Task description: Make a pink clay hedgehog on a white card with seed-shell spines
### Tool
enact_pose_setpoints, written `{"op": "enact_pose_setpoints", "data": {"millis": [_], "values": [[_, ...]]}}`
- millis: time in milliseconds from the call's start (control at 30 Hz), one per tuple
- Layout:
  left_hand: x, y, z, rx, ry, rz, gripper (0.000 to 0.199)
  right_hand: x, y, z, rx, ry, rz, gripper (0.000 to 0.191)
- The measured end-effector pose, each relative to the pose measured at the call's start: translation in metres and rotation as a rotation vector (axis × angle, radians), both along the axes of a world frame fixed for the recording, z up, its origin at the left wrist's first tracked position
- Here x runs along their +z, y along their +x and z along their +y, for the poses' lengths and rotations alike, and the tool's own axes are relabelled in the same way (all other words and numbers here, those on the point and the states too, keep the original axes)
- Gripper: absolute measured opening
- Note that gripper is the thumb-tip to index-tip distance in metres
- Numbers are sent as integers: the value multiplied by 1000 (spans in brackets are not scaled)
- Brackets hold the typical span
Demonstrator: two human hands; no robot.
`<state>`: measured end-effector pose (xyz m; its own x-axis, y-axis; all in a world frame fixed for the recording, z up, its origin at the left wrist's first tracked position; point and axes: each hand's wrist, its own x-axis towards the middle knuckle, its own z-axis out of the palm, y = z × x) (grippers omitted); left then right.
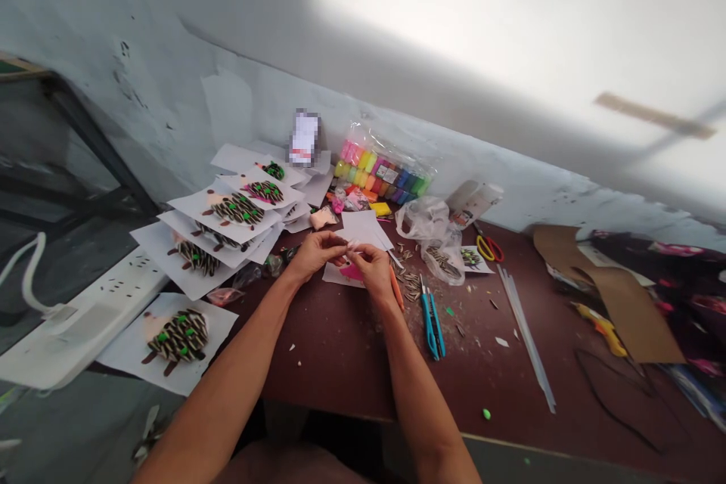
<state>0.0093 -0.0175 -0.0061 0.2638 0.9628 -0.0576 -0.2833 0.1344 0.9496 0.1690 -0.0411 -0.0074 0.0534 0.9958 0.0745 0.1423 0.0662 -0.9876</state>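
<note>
My left hand and my right hand meet above the middle of the table, with their fingertips together around a small pale piece too small to make out. Below them lies a white paper with pink clay, partly hidden by my right hand. Sunflower seed shells are scattered to the right of that hand, beside an orange pencil-like tool and blue-handled snips. Finished seed-and-clay hedgehog pictures are stacked on white sheets to the left.
A white power strip runs along the left of the dark red table. Behind stand a bag of coloured clay and a plastic bag of seeds. Orange-handled scissors, long clear strips and brown cardboard lie to the right.
</note>
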Motion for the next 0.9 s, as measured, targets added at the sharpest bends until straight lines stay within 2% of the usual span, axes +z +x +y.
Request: {"op": "enact_pose_setpoints", "data": {"millis": [267,433,600,667,767,900], "values": [[1,-4,1,-10,18,21,44,10,-4,-6,1,250,-191,11],[4,0,0,22,28,-7,39,13,-5,-8,-35,305,-261,11],[7,2,-1,38,44,-13,37,15,-7,-9,-3,338,-227,12],[7,2,-1,67,42,-20,38,16,-7,-9,-3,328,-171,13],[6,-1,2,176,19,-59,41,16,-4,-6,-50,257,-36,17],[9,-8,3,267,-6,-191,39,14,0,-3,-116,154,71,28]]}}
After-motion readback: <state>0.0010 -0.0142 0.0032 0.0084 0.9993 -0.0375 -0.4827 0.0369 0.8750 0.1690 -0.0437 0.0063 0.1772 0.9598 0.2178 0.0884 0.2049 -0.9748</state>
